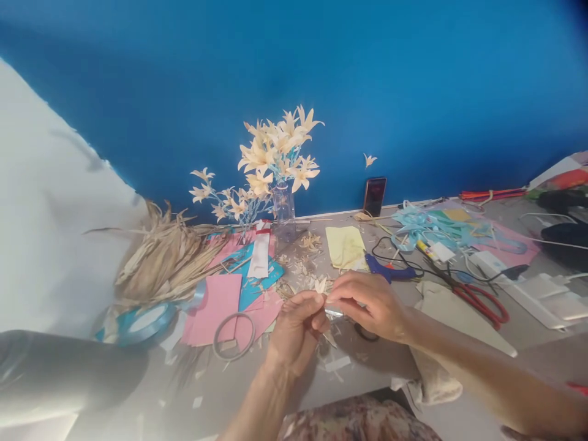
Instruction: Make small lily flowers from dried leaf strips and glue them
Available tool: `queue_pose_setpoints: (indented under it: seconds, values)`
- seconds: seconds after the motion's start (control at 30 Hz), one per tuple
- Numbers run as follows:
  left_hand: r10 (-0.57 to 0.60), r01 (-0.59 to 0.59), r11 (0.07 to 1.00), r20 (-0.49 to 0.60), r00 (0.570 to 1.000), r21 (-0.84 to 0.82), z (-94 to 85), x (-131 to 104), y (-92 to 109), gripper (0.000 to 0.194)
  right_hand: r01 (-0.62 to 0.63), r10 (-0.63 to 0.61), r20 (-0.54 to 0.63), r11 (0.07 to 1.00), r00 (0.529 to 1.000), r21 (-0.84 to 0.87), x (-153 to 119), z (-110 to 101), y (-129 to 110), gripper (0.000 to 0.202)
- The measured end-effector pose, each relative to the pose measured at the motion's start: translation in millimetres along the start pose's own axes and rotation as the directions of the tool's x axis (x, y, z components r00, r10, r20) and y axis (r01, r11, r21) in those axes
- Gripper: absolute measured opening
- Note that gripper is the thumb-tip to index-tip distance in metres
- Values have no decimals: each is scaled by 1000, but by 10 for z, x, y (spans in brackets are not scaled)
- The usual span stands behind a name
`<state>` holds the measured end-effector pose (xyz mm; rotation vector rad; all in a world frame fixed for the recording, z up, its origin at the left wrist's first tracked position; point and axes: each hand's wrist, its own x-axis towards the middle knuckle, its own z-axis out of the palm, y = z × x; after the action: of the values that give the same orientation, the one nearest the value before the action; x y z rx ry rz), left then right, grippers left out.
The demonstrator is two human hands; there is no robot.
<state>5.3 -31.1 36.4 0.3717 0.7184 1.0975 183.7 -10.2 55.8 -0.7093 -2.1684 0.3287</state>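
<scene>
Between my hands, low over the table, is a small cream husk flower (320, 285) with pointed petals. My left hand (296, 324) pinches its base between thumb and forefinger. At the flower's right side, the fingertips of my right hand (367, 303) are pressed together; whether they grip a part of it is hidden. Beyond my hands, a clear plastic bottle (285, 214) holds a bunch of finished cream flowers (280, 144) on blue stems. A smaller bunch of such flowers (236, 205) stands to its left. Just behind my right hand lies a blue glue gun (388, 269).
Dried husks (169, 263) are heaped at the left, near a blue ribbon roll (149, 321), pink paper (215, 306) and a tape ring (234, 337). Red-handled scissors (482, 300), cables and a white power strip (519, 288) lie right. A phone (374, 196) leans on the blue wall.
</scene>
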Motion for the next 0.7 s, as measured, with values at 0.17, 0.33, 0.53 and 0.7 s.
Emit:
queue_pose_setpoints:
  seconds: [0.17,0.33,0.53,0.7]
  values:
    - [123,-113,977,-47,991,179,55,-38,-63,21,-176,183,-140,982,973,62,19,20,-130,13]
    - [261,-205,870,-67,963,448,91,-42,-97,24,-284,294,-224,956,929,74,-22,95,-162,12]
    - [256,-174,827,-83,963,534,131,-24,-120,25,-306,297,-249,952,922,2,-75,100,-126,11]
    - [222,-164,853,-61,973,495,121,6,-151,26,-300,287,-232,954,929,-20,-77,74,-109,13]
